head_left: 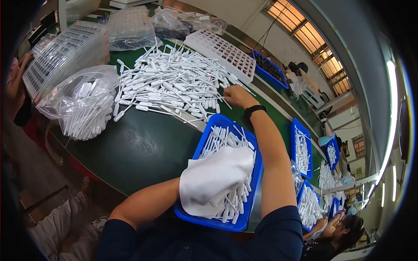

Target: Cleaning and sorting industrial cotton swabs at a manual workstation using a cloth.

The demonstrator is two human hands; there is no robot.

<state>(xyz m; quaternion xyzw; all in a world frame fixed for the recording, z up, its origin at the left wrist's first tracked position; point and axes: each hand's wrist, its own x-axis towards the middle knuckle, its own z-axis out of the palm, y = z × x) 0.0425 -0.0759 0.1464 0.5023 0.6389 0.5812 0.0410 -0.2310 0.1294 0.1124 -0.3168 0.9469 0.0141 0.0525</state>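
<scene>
A long green worktable (143, 148) carries a heap of white plastic pipettes (174, 82). The right hand (237, 95) is clenched at the heap's edge, grasping pipettes. The left hand (213, 180), hidden under a white cloth (217, 172), rests on the blue tray (252, 182) of pipettes; its grip cannot be told.

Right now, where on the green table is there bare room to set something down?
The green table is bare between the plastic bag, the loose pipette pile and the blue tray. The far side is crowded with pipettes and white racks, where the right hand reaches.
</scene>
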